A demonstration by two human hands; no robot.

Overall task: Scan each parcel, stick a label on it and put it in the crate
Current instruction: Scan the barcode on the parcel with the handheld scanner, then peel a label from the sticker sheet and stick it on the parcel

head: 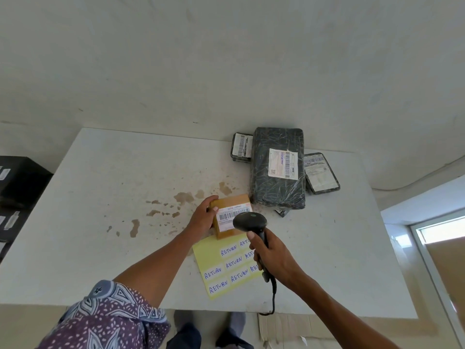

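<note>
Brown cardboard: found parcel [224,229] just beyond label sheet [226,267], gripped in curled fingers of left hand [202,219], barcode [232,214] tilted up for reading. Found right hand [274,256] clenched round scanner [250,221], aimed there, over sheet's far edge.

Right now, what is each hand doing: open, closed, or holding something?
Left hand: grips the small brown cardboard parcel with a white barcode label.
Right hand: grips the black corded handheld barcode scanner by its handle.
</note>
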